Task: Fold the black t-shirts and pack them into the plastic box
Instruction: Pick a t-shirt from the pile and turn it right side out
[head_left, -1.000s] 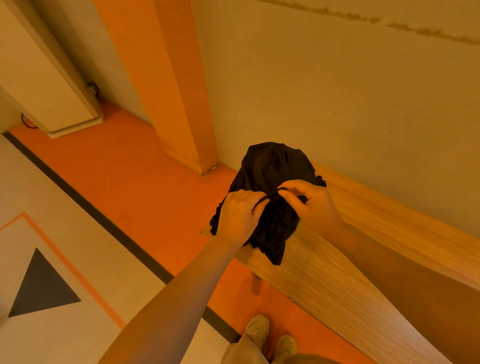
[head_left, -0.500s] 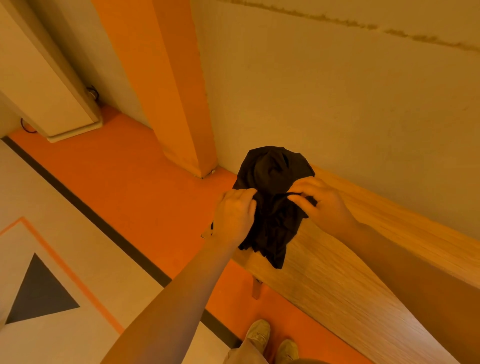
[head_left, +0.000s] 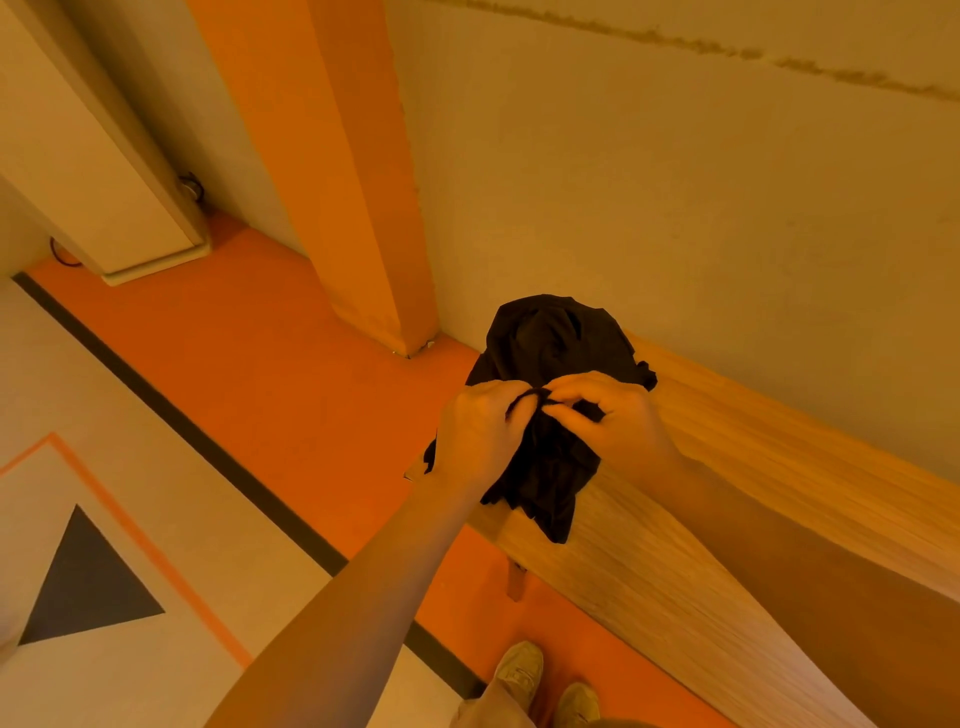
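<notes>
Your shoes (head_left: 545, 686) stand on orange floor (head_left: 249, 364) beside the wooden table (head_left: 701, 571), where your left hand (head_left: 480, 434) and right hand (head_left: 615, 423) both pinch the bunched black t-shirt (head_left: 550, 364) at its end, a cream wall (head_left: 675, 182) and orange pillar (head_left: 358, 182) behind.

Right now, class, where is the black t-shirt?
Bunched black t-shirt at the wooden table end, gripped by left hand and right hand.
</notes>
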